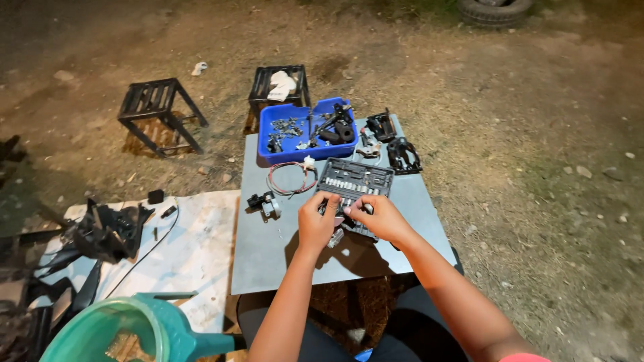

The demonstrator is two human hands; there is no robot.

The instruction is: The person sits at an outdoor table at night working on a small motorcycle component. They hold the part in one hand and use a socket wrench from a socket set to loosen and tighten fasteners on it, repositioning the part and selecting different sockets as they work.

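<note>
Harsh light from above, dark vignetted corners, sharp centre, wide-angle edge distortion.

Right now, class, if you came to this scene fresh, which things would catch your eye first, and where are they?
First the two hands, left hand and right hand, meeting over an open dark socket set case in the middle of a grey metal sheet. Behind it, at the sheet's far edge, a bright blue tray of small parts stands out. In the near left corner is a green plastic watering can.

Grey tabletop (268, 255), blue tray (282, 153), socket case (355, 179), wire loop (290, 178)
</note>
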